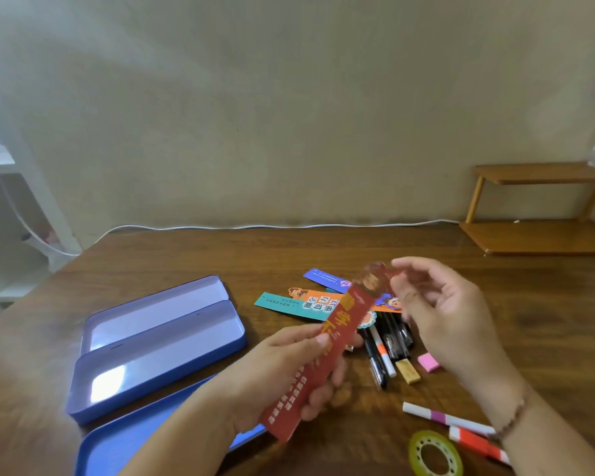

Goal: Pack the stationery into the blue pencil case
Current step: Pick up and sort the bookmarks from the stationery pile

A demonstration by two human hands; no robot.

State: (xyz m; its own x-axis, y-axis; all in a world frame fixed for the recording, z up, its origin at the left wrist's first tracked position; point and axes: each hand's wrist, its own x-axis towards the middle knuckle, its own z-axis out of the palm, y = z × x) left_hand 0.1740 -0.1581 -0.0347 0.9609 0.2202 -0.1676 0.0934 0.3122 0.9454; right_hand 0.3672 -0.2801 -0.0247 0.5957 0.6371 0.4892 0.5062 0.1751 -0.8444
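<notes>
My left hand point(289, 369) grips a long red bookmark point(337, 341) around its middle, holding it slanted above the table. My right hand point(437, 314) pinches the bookmark's upper end between thumb and fingers. The blue pencil case point(158, 341) lies open at the left with nothing in its tray, and its blue lid point(117, 448) lies in front of it, partly under my left forearm. More bookmarks point(299, 304) in teal, orange and blue lie behind the red one. Several pens point(389, 345) lie beneath my hands.
A tan eraser point(407, 371) and a pink eraser point(428, 362) lie right of the pens. Two markers point(440, 418), one pink-banded and one red-banded, and a tape roll point(435, 453) sit at the front right. A wooden shelf point(543, 235) stands at the back right; a white cable point(255, 227) runs along the wall.
</notes>
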